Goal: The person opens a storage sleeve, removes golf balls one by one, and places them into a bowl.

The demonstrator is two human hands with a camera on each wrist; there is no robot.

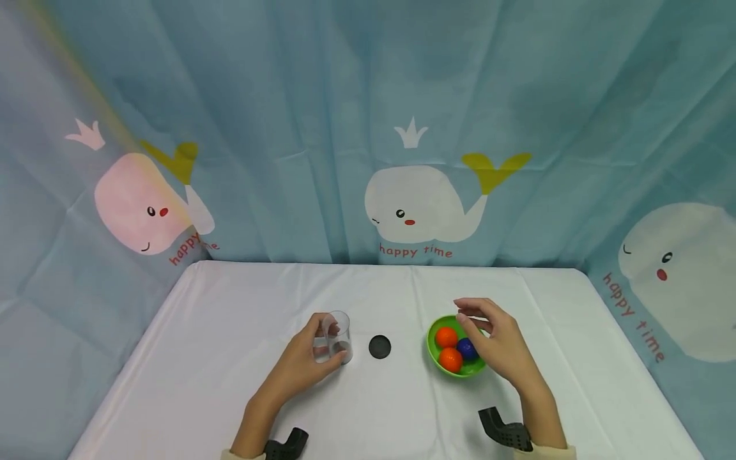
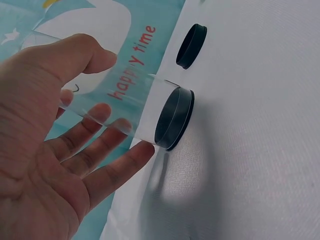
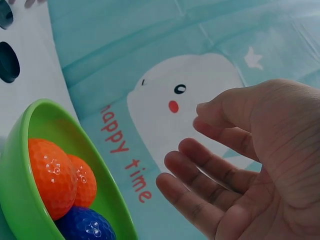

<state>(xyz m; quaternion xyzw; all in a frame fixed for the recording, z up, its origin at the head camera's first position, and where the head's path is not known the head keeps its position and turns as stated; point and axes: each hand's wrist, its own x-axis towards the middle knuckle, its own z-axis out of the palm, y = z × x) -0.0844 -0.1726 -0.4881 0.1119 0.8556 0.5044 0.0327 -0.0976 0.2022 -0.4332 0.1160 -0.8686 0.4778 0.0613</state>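
Observation:
My left hand is curled round a clear plastic cylinder standing upright on the table. In the left wrist view its black base touches the cloth, and nothing shows inside the clear wall. To the cylinder's right lies a round black lid, flat on the table. A green bowl further right holds two orange golf balls and a blue golf ball. Over the bowl's right side hovers my right hand, fingers loosely bent, holding nothing and apart from the balls.
A white cloth with faint creases covers the table. Behind and at both sides hangs a blue curtain printed with whales. Black wrist mounts sit on both forearms.

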